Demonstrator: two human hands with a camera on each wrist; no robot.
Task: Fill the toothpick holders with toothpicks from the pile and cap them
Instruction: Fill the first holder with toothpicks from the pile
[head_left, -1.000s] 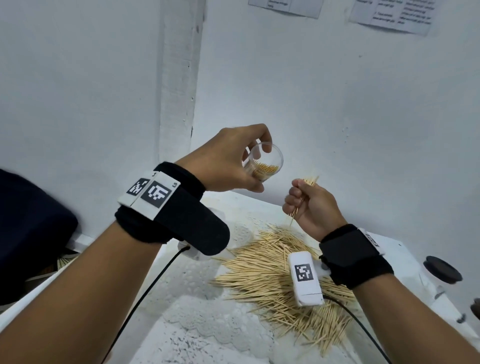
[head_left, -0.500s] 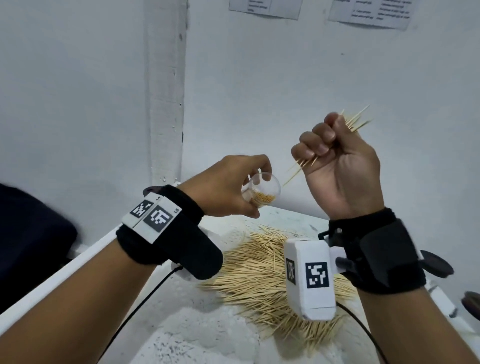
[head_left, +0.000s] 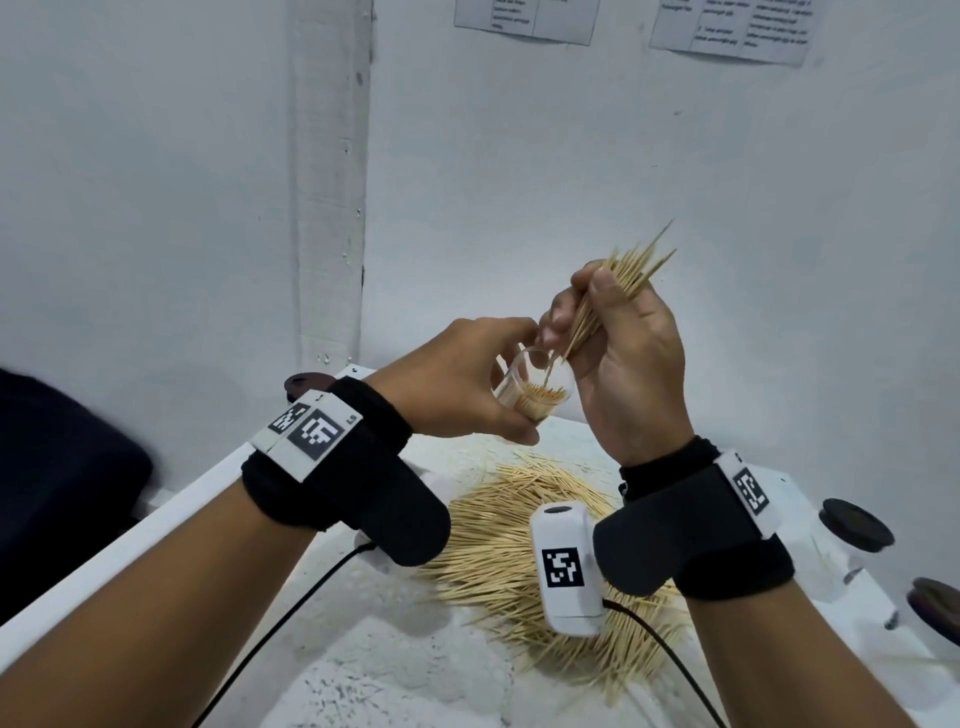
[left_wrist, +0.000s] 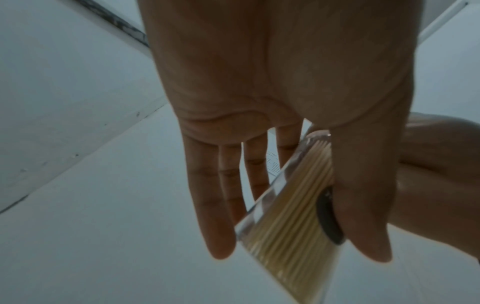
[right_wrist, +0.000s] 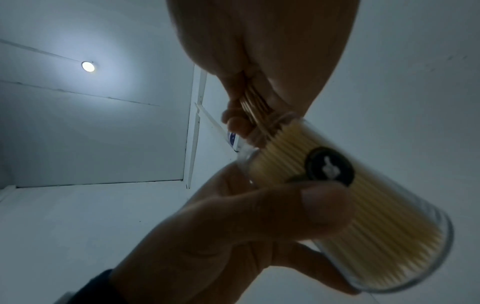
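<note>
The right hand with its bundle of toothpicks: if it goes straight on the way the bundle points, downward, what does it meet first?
Most likely the open mouth of the clear holder, tilted in the left hand. The right hand has the bundle tips at its rim, so they would meet the toothpicks inside.

Looks like a plain workroom or data-collection booth, not a home. Bare white walls (head_left: 571, 182) meet at a corner w/ a painted vertical strip (head_left: 330, 182). Two printed sheets (head_left: 524, 21) stuck up high, text too small to read. White desk (head_left: 182, 499) pushed into that corner, its far edge at the wall, w/ a lacy white cover (head_left: 395, 675). Right wrist view shows a round ceiling light (right_wrist: 87, 66) on white panels.
</note>
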